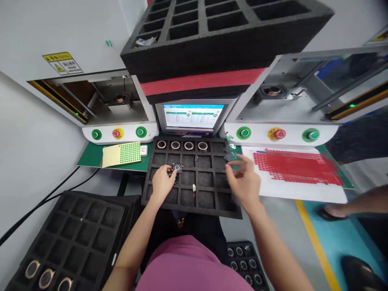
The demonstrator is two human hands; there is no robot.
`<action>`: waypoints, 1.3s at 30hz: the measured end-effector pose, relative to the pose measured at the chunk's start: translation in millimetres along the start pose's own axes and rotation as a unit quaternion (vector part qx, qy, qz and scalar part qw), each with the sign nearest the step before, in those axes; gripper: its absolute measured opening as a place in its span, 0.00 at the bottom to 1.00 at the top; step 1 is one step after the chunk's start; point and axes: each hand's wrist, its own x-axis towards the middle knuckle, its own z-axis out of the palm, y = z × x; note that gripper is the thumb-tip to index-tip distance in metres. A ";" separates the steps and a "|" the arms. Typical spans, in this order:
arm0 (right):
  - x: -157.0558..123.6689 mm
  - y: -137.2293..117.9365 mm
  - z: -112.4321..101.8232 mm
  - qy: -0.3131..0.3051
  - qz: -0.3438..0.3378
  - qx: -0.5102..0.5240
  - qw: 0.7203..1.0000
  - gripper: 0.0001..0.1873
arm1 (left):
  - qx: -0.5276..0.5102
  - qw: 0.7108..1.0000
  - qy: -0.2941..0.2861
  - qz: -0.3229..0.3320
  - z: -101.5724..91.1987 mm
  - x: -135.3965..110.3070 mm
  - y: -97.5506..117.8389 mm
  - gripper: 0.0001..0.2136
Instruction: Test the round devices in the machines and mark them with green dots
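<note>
My left hand (163, 182) pinches a small round dark part (177, 168) with a light rim, over a cell in the second row of the black foam tray (151, 190) in front of me. Several ring-shaped parts (182, 145) sit in the tray's far row. My right hand (244, 178) hovers at the tray's right edge, fingers loosely curled and blurred, near some small clear bits (232, 153); whether it holds anything is unclear.
Behind the tray is a monitor (194, 116) between two machines with green and red buttons (117, 133) (277, 133). A foam tray stack (224, 36) sits on top. Green dot sticker sheet (123, 154) left, red label sheet (295, 166) right. More foam trays (75, 234) (245, 264) lie below. Another person's feet (330, 212) are at right.
</note>
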 end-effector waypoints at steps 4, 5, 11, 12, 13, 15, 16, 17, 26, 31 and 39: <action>-24.3 -31.8 16.4 -0.033 -0.005 0.094 0.995 0.18 | 0.017 1.000 -0.001 -0.010 12.5 15.4 11.5 0.10; -28.0 -34.5 17.2 -0.035 -0.006 0.108 0.994 0.17 | 0.013 1.000 -0.005 -0.008 13.2 17.8 12.8 0.10; -37.0 -49.3 -1.0 -0.016 -0.007 0.161 0.987 0.09 | -0.062 0.998 -0.023 0.024 8.2 9.5 20.2 0.06; -38.1 -54.7 -6.7 -0.002 -0.005 0.174 0.985 0.07 | -0.076 0.996 -0.024 0.027 6.3 2.6 23.1 0.06; -39.6 -61.0 -12.5 0.013 -0.004 0.187 0.982 0.05 | -0.099 0.994 -0.025 0.031 4.1 -5.8 26.5 0.06; -43.6 -74.5 -23.5 0.032 -0.003 0.218 0.975 0.03 | -0.184 0.982 -0.029 0.042 -1.6 -25.2 35.2 0.08; -46.0 -81.2 -28.3 0.034 -0.002 0.239 0.971 0.04 | -0.239 0.969 -0.034 0.048 -5.2 -35.1 40.2 0.09; -48.4 -87.5 -32.6 0.032 0.001 0.263 0.964 0.05 | -0.291 0.954 -0.041 0.055 -9.0 -44.5 45.3 0.11; -56.6 -120.4 -47.1 -0.063 0.126 0.490 0.860 0.07 | -0.495 0.854 -0.160 0.012 -28.8 -88.0 77.1 0.13; -56.0 -123.5 -49.4 -0.065 0.178 0.530 0.827 0.06 | -0.524 0.833 -0.172 -0.026 -23.1 -92.9 76.0 0.15; -53.0 -122.2 -46.4 -0.118 0.234 0.562 0.784 0.04 | -0.592 0.768 -0.235 -0.068 -27.0 -93.8 72.0 0.21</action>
